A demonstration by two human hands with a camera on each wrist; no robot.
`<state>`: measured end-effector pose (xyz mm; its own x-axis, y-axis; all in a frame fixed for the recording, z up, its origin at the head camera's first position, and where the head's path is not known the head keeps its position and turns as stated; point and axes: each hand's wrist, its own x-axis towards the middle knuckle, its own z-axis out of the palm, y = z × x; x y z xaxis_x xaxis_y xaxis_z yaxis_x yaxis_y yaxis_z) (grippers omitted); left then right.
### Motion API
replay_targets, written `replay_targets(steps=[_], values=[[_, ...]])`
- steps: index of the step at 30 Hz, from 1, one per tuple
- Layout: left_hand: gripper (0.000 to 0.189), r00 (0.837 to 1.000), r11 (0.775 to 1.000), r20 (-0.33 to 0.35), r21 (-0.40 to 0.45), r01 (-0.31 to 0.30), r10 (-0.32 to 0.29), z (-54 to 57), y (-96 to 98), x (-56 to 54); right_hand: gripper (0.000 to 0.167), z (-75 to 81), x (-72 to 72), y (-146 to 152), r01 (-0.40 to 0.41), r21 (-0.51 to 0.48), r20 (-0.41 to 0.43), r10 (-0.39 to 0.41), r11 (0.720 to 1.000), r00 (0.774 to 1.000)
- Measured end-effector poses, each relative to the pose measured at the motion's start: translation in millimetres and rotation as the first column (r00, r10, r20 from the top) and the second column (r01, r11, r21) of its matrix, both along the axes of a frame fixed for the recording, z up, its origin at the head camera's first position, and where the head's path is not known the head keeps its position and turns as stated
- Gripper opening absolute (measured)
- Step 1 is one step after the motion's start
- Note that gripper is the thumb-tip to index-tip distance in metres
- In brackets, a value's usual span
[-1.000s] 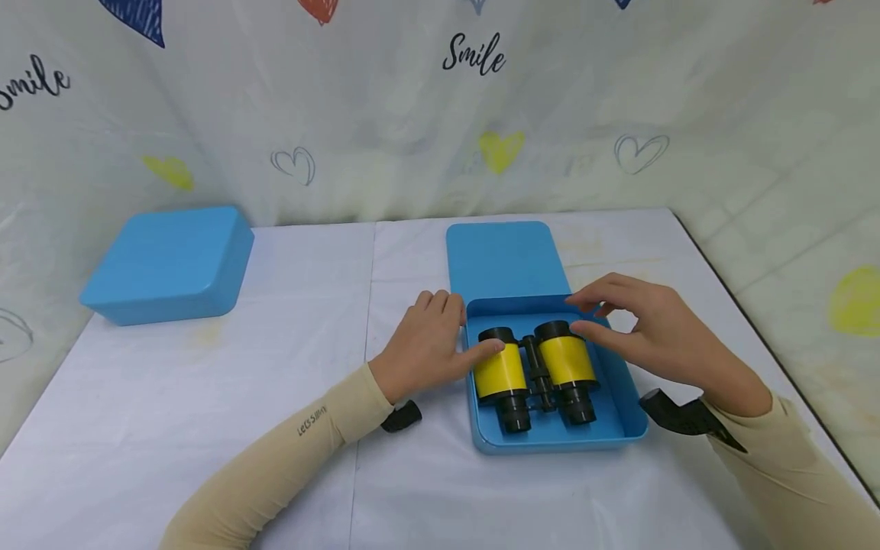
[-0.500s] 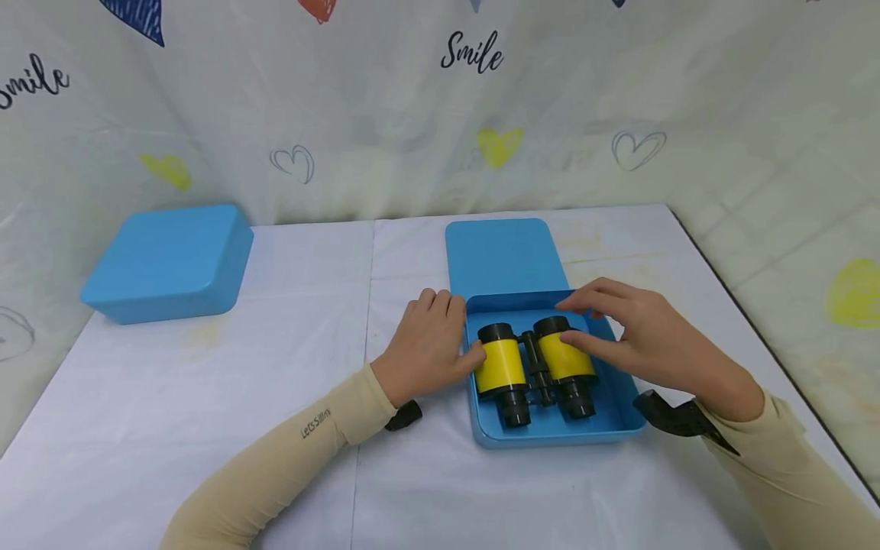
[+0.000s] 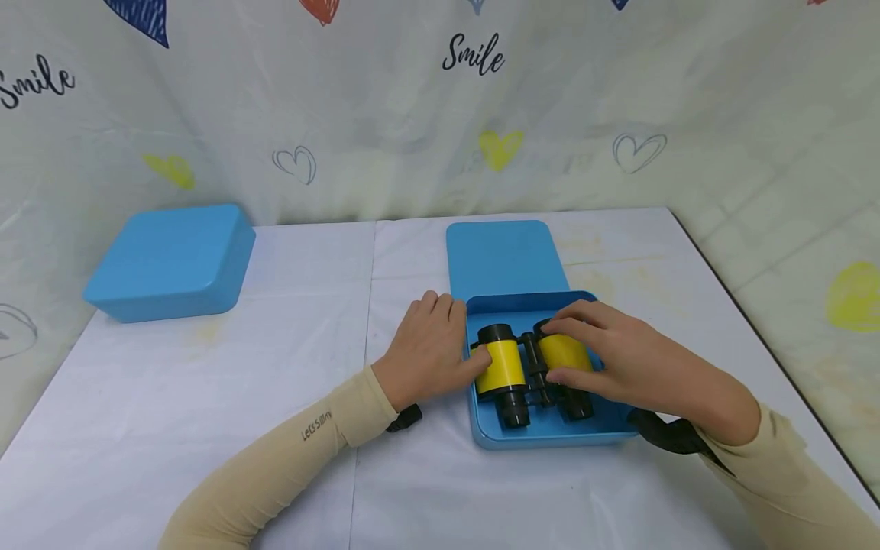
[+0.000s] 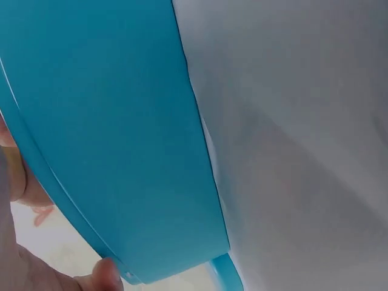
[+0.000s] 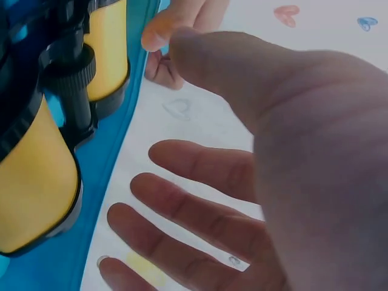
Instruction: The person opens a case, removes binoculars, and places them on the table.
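Yellow and black binoculars (image 3: 502,370) lie in a blue box (image 3: 550,441) without its cover. My left hand (image 3: 428,347) grips the box's left rim, its thumb reaching over toward the left barrel. The left wrist view shows the outer wall of the box (image 4: 121,139), with a thumb and fingers at its rim. Over the right barrel hovers my right hand (image 3: 619,359), thumb and fingers spread apart and partly hiding that barrel. From the right wrist, the fingers (image 5: 200,167) look relaxed with nothing between them, beside the binoculars (image 5: 36,188).
Behind the open box lies a flat blue lid (image 3: 505,256). A second blue box (image 3: 172,263) stands at the back left of the white-covered table (image 3: 309,305). A printed cloth (image 3: 378,99) hangs along the back edge.
My right hand has moved left from the box's right side to over the right barrel. The left thumb has drawn back from over the left barrel toward the rim.
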<state>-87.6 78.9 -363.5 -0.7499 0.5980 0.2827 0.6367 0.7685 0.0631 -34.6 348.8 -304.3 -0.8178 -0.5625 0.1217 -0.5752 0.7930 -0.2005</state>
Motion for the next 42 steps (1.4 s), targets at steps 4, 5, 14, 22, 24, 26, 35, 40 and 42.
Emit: replay_targets(steps=[4, 5, 14, 22, 24, 26, 35, 40, 42], values=[[0.046, 1.0, 0.999, -0.002, -0.036, -0.006, 0.006, -0.6, 0.6, 2.7, 0.054, -1.5, 1.4, -3.4, -0.021, 0.024, -0.001, 0.021, 0.999, 1.0], [0.046, 1.0, 0.999, -0.018, -0.037, -0.003, 0.002, -0.9, 0.4, 3.4, 0.055, -2.1, 1.4, -3.8, -0.027, 0.028, 0.0, 0.027, 0.999, 1.0], [0.035, 0.995, 0.999, -0.095, -0.028, 0.022, -0.024, -3.8, -0.3, 5.6, 0.064, -7.7, 2.4, -6.1, -0.037, 0.054, 0.069, 0.033, 0.998, 0.997], [0.032, 0.995, 0.999, -0.099, -0.036, 0.009, -0.013, -5.8, 0.6, 5.5, 0.073, -13.6, 1.7, -7.1, -0.024, 0.057, 0.101, 0.018, 0.998, 0.995], [0.031, 0.994, 0.999, -0.108, -0.033, 0.011, -0.014, -6.2, 0.6, 5.4, 0.075, -13.9, 1.3, -7.9, -0.023, 0.057, 0.097, 0.018, 0.998, 0.995], [0.03, 0.993, 0.999, -0.113, -0.031, 0.012, -0.015, -6.1, 0.7, 5.2, 0.076, -14.0, 0.9, -8.5, -0.023, 0.061, 0.094, 0.017, 0.998, 0.995], [0.031, 0.987, 1.0, -0.158, -0.019, 0.023, -0.026, -6.8, -0.7, 4.4, 0.082, -16.2, 0.3, -10.9, -0.027, 0.071, 0.097, 0.02, 0.997, 0.995], [0.031, 0.986, 1.0, -0.165, -0.017, 0.021, -0.024, -6.9, -1.3, 4.0, 0.085, -18.2, 0.0, -12.7, -0.03, 0.09, 0.091, 0.022, 0.996, 0.996], [0.031, 0.987, 1.0, -0.162, -0.017, 0.02, -0.022, -7.1, -1.2, 3.6, 0.085, -18.8, 0.0, -13.6, -0.029, 0.098, 0.085, 0.021, 0.995, 0.996]])
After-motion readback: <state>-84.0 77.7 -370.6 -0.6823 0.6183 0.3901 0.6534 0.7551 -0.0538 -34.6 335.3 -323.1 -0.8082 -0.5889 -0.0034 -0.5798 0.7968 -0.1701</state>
